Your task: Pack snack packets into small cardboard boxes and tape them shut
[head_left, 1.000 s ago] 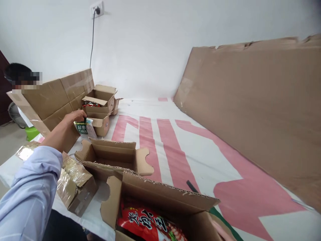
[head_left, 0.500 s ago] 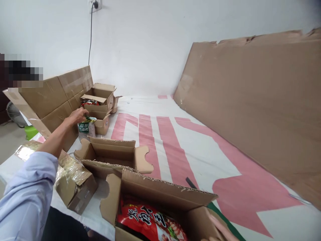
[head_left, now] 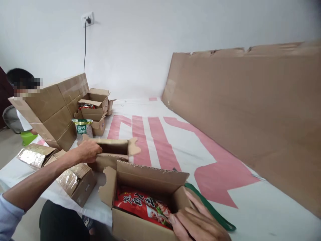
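My left hand (head_left: 89, 150) has its fingers closed on the left end of an open, narrow cardboard box (head_left: 110, 162); the part I see of its inside is dark and shaded. Beyond that hand stands an upright clear and green bag (head_left: 81, 129) of small pale pieces, now untouched. Nearest me, a larger open cardboard box (head_left: 140, 221) holds a red printed food packet (head_left: 142, 204) lying flat. My right hand (head_left: 200, 222) grips this box at its right end, fingertips over the near corner beside the packet.
Several open boxes (head_left: 96, 100) stand at the back left by a taped carton wall (head_left: 62, 103). Taped boxes (head_left: 77, 182) lie at left. A tall cardboard sheet (head_left: 240, 110) leans at right. A green strap (head_left: 213, 214) lies beside the near box. Another person (head_left: 21, 78) is behind the cartons.
My left hand has left the bag, which stays upright, and come nearer to the narrow box's left end. More of my right hand shows on the near box. The view has shifted.
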{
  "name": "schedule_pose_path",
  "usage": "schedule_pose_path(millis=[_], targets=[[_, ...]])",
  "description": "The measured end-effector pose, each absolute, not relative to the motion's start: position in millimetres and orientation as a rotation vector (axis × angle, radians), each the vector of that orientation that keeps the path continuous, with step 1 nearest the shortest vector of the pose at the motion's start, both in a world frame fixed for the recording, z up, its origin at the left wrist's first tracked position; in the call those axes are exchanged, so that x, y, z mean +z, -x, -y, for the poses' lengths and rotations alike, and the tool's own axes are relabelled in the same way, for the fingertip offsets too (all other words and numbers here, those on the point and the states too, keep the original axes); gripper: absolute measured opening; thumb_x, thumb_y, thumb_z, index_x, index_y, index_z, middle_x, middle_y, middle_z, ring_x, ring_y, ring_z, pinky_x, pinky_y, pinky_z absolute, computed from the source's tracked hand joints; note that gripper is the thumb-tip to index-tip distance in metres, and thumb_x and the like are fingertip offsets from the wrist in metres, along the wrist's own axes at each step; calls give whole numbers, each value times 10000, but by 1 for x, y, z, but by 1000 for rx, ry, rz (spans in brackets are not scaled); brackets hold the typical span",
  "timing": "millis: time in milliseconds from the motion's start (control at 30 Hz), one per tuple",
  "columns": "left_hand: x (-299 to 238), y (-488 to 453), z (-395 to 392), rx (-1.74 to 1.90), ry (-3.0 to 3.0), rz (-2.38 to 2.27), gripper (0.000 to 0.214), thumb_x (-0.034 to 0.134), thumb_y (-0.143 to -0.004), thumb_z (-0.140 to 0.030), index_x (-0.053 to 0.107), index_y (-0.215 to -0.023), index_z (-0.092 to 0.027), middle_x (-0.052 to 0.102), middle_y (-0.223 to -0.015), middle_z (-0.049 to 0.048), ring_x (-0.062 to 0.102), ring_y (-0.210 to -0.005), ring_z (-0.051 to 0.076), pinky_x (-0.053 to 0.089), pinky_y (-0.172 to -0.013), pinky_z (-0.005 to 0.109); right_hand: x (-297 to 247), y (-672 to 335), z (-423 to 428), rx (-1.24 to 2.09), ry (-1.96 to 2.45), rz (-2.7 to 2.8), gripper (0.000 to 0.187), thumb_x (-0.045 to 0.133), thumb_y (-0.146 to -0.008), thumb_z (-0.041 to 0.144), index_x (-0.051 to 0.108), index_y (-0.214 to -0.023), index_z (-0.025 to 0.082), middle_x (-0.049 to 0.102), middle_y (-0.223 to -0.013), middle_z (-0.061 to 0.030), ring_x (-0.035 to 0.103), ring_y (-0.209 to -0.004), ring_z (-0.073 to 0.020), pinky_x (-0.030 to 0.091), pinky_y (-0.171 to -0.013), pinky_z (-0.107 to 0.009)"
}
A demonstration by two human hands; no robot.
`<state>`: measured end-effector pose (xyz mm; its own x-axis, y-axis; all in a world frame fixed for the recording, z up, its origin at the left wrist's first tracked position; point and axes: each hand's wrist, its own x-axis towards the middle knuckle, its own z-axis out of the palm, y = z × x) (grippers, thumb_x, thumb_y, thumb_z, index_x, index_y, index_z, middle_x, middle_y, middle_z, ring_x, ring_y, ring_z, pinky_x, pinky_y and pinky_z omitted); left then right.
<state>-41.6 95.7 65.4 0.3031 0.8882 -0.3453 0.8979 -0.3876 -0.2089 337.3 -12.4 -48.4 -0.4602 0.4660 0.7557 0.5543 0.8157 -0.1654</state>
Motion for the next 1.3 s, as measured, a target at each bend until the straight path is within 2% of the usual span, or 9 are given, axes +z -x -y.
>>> schedule_pose_path(millis=[200, 400, 633, 800, 900, 1067, 1133, 1200, 1300], targets=[[77, 113, -124, -685, -2390, -2250, 324, 550, -886, -102, 795, -1063, -219, 803, -1145, 188, 762, -1102, 389, 586, -881, 482, -44, -332, 15, -143, 780, 2104, 408, 522, -1058, 115, 505, -666, 231, 478, -564, 98, 455, -480, -84, 463, -1226, -403], [76, 147, -103, -624, -2405, -2329, 304, 557, -894, -92, 758, -1095, -201, 766, -1229, 206, 704, -1246, 402, 573, -968, 502, -43, -327, 18, -159, 805, 2093, 437, 506, -1060, 102, 507, -642, 230, 484, -556, 94, 459, -493, -90, 499, -1153, -376], [66, 153, -84, -716, -2303, -2289, 282, 650, -889, -292, 734, -1146, -208, 790, -1169, 186, 754, -1129, 394, 593, -913, 491, -45, -326, 20, -198, 833, 2098, 468, 508, -1065, 115, 496, -611, 227, 468, -538, 91, 434, -498, -97, 491, -1159, -402], [73, 152, -83, -619, -2332, -2229, 618, 671, -884, -412, 612, -1470, -223, 697, -1430, 184, 678, -1315, 390, 561, -1036, 502, -43, -326, 20, -157, 827, 2096, 467, 526, -1053, 117, 498, -600, 227, 482, -524, 90, 429, -494, -103, 499, -1154, -413], [84, 148, -74, -395, -2312, -2204, 794, 742, -812, -436, 552, -1556, -231, 637, -1519, 179, 624, -1395, 381, 538, -1099, 487, -43, -327, 21, -135, 823, 2096, 471, 524, -1057, 134, 498, -596, 227, 490, -522, 83, 432, -494, -107, 512, -1133, -419], [98, 135, -26, 173, -2424, -1969, 576, 601, -930, -587, 694, -1403, -272, 719, -1430, 108, 675, -1318, 335, 537, -1115, 435, -42, -325, 21, -143, 858, 2096, 494, 512, -1069, 149, 509, -582, 234, 486, -513, 78, 426, -491, -115, 493, -1169, -460], [88, 126, -3, 49, -2434, -1779, 634, 647, -888, -643, 681, -1452, -355, 715, -1476, 70, 681, -1327, 336, 558, -1083, 417, -41, -324, 21, -113, 886, 2091, 489, 526, -1064, 154, 527, -581, 233, 516, -517, 66, 467, -507, -121, 490, -1171, -453], [68, 117, 16, -102, -2512, -1729, 754, 698, -836, -669, 624, -1535, -398, 647, -1573, 81, 638, -1397, 368, 546, -1104, 460, -41, -323, 20, -79, 911, 2099, 477, 537, -1055, 156, 540, -584, 232, 542, -519, 57, 500, -518, -125, 486, -1175, -455], [39, 106, 31, -177, -2632, -1849, 695, 567, -922, -638, 608, -1563, -371, 609, -1604, 121, 594, -1447, 389, 512, -1132, 543, -43, -324, 18, -68, 965, 2122, 467, 533, -1053, 162, 554, -592, 235, 563, -521, 53, 524, -526, -131, 470, -1202, -480]])
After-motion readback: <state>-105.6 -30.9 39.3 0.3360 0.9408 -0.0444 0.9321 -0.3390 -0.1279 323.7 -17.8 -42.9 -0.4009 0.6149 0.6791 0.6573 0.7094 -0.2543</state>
